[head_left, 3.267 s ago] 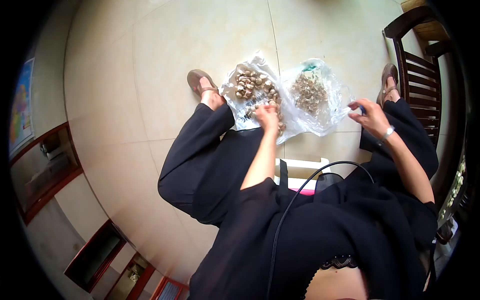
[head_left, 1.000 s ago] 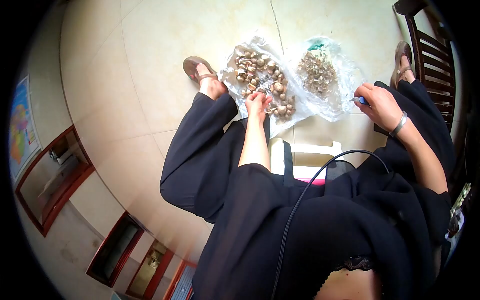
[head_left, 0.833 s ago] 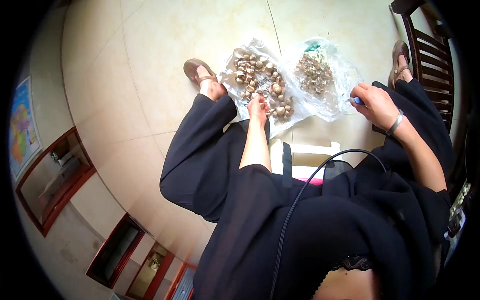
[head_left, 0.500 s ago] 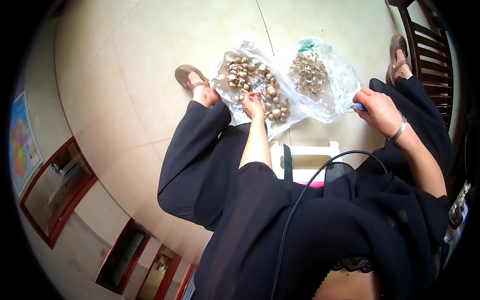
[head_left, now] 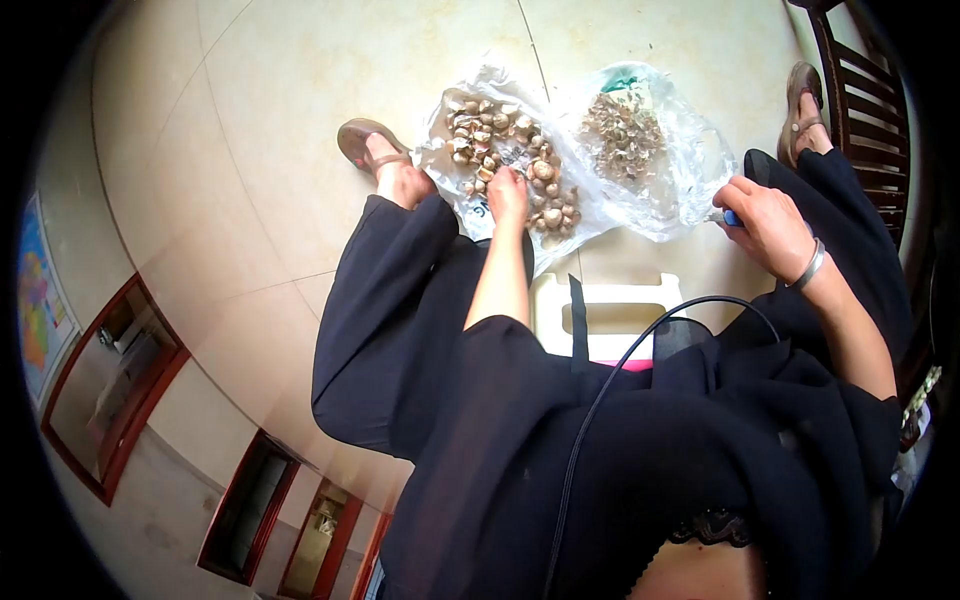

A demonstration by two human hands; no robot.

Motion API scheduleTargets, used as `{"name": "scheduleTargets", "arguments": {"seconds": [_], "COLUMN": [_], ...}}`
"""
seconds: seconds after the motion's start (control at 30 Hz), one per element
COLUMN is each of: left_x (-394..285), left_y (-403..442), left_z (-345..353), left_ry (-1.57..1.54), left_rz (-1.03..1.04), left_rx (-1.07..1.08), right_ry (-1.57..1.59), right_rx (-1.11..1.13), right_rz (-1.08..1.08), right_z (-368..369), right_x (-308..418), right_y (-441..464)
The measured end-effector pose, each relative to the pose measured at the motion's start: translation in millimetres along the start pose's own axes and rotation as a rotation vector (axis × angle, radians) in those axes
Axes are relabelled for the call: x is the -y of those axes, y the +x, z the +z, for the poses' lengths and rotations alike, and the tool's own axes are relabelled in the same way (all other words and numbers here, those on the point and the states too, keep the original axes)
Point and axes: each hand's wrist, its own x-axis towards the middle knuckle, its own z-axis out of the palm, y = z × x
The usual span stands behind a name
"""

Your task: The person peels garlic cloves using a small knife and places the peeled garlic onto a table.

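Note:
My left hand [head_left: 508, 195] reaches into a white plastic bag [head_left: 470, 90] spread on the floor, fingers pinched together. Whatever sits between the fingertips is hidden. Around it lie many round brown-and-white pieces [head_left: 543, 170], like garlic bulbs or mushrooms; I cannot tell which. In my right hand [head_left: 768, 228] is a blue-handled tool [head_left: 733, 217], its short tip pointing left at the edge of a second, clear plastic bag [head_left: 690, 165]. That bag holds a heap of small brownish scraps [head_left: 622, 135].
A white stool-like frame [head_left: 610, 290] stands between my legs. My shoes [head_left: 362, 140] flank the bags. On the right is a dark slatted wooden chair [head_left: 870, 120]. A black cable [head_left: 610, 380] runs across my clothing. Scraps dot the tiled floor [head_left: 300, 150].
The view has shifted slightly. My left hand's fingers are drawn in more, a little further right over the bag. My right hand keeps its hold on the blue-handled tool.

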Motion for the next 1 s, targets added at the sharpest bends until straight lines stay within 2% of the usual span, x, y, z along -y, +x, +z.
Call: {"name": "scheduleTargets", "arguments": {"seconds": [0.13,0.2,0.3,0.37,0.43,0.5,0.57,0.63,0.7,0.77,0.8,0.83,0.9,0.93,1.0], "left_x": [31,63,24,16,13,14,5,10,3,1,6,4,6,8,13], "left_y": [15,15,-7,-18,-31,-43,-66,-91,-113,-130,-129,-125,-118,-114,-109], "left_z": [-13,-2,-26,-30,-24,-13,1,33,60,78,85,82,76,76,72], "left_ry": [-0.337,-0.356,-0.484,-0.788,-0.706,-0.665,-0.681,-0.938,-1.141,-1.381,-1.501,-1.502,-1.646,-1.653,-1.73], "left_rz": [-0.191,-0.214,-0.329,-0.432,-0.463,-0.537,-0.817,-1.137,-1.501,-1.449,-1.499,-1.495,-1.54,-1.432,-1.353], "left_rx": [0.061,0.078,0.136,0.263,0.291,0.454,0.493,0.545,0.433,0.206,0.167,0.17,-0.045,-0.033,0.015], "right_ry": [0.009,0.012,-0.023,-0.043,-0.048,-0.052,-0.073,-0.068,-0.066,-0.06,-0.059,-0.061,-0.063,-0.06,-0.052], "right_rx": [0.009,0.008,0.032,0.008,0.01,0.011,0.042,0.043,0.044,0.043,0.044,0.044,0.043,0.036,0.034], "right_rz": [-0.018,-0.022,-0.024,-0.045,-0.047,-0.045,-0.038,-0.039,-0.035,-0.041,-0.041,-0.032,-0.016,-0.028,-0.04], "right_z": [-1,0,0,1,2,3,5,6,6,6,6,5,5,5,7], "right_x": [5,6,5,5,6,6,7,9,8,7,7,7,6,5,7], "right_y": [0,1,2,2,1,1,0,-1,-1,-1,-1,-1,-1,-1,-3]}}
